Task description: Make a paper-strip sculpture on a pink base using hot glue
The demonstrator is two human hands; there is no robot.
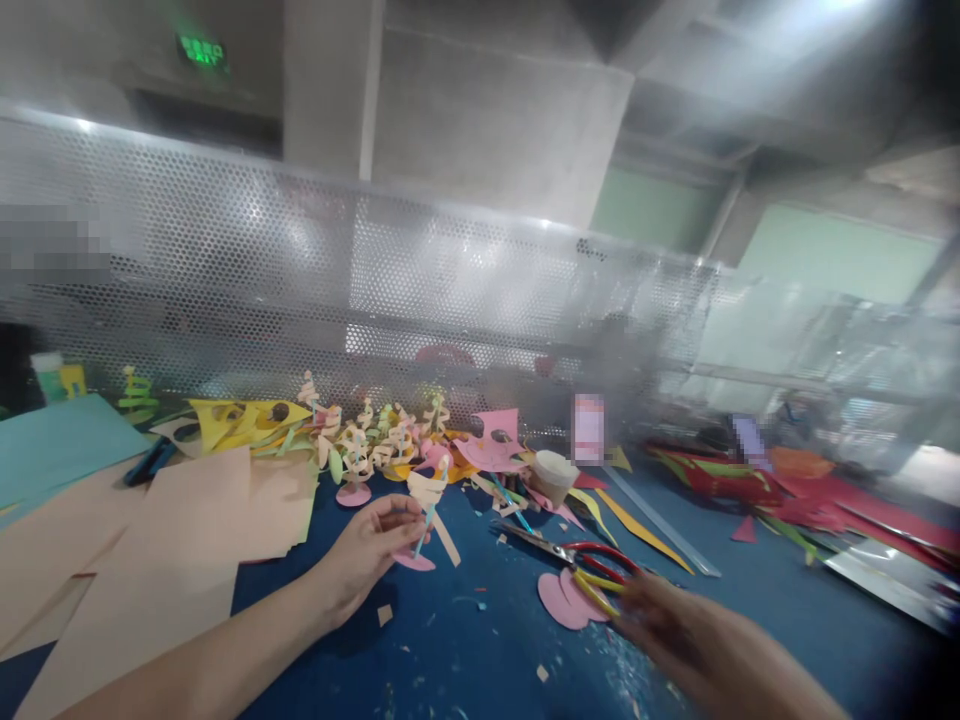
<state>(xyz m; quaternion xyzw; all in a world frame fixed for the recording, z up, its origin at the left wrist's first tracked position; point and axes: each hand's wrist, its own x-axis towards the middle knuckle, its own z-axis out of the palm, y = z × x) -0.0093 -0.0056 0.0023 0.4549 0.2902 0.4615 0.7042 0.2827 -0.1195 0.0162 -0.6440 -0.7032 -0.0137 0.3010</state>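
My left hand [375,545] is closed on a small paper craft [426,515]. It has a thin blue stick, cream paper strips near the top and a pink paper base. A loose cream strip hangs or lies just to its right. My right hand [675,625] is smeared by motion at the handles of the scissors [577,555], one handle red and one yellow. Whether its fingers grip them I cannot tell. The scissor blades point left over the blue tabletop [465,660]. Pink paper rounds [562,600] lie under the yellow handle.
Behind my left hand stand several spiral paper crafts [382,440]. Beige sheets [180,520] and a teal sheet [64,445] cover the left side. A white paper cup [553,475], a phone [589,428] and a clear ruler [660,520] are further back. Red paper [825,490] lies at right.
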